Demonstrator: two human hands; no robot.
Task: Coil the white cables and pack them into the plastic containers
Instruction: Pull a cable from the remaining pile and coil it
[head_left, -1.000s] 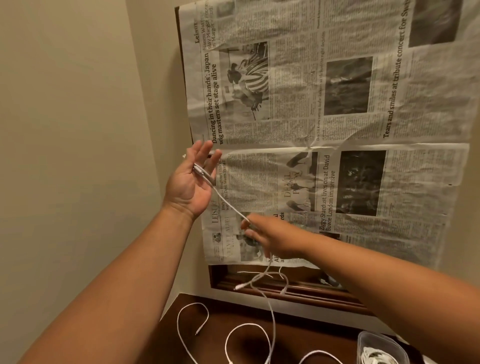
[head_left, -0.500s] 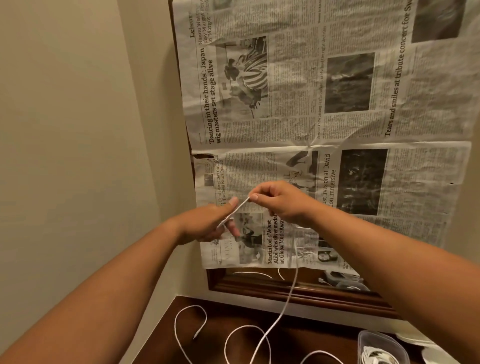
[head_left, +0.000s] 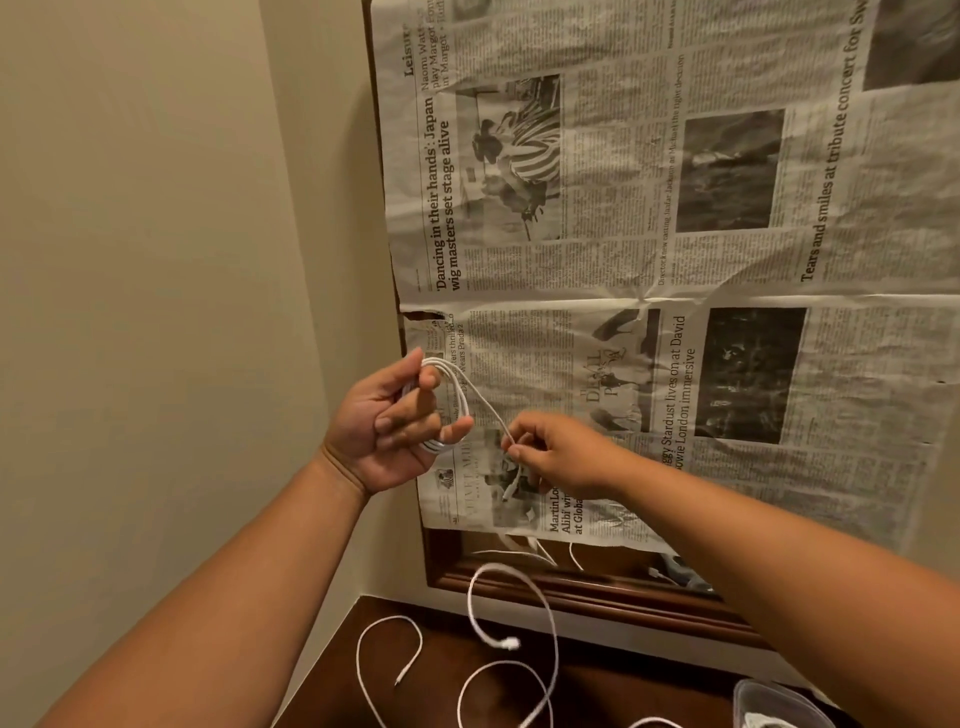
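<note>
A white cable (head_left: 464, 393) is looped in several turns around the fingers of my left hand (head_left: 395, 421), held up in front of the newspaper-covered frame. My right hand (head_left: 556, 457) pinches the same cable's loose end just to the right, and the plug end hangs below its fingers. More white cables (head_left: 540, 613) lie in loose curves on the dark wooden surface (head_left: 436, 691) below. A clear plastic container (head_left: 774, 701) with a white cable inside shows at the bottom right corner, partly cut off.
Newspaper sheets (head_left: 649, 249) cover a wooden-framed mirror (head_left: 571, 587) on the wall ahead. A beige wall (head_left: 156, 312) stands close on the left. My right forearm crosses above the container.
The cable, earlier a single strand stretched between both hands, is now wound in loops around my left hand. My right hand has dropped lower and holds the short remaining end.
</note>
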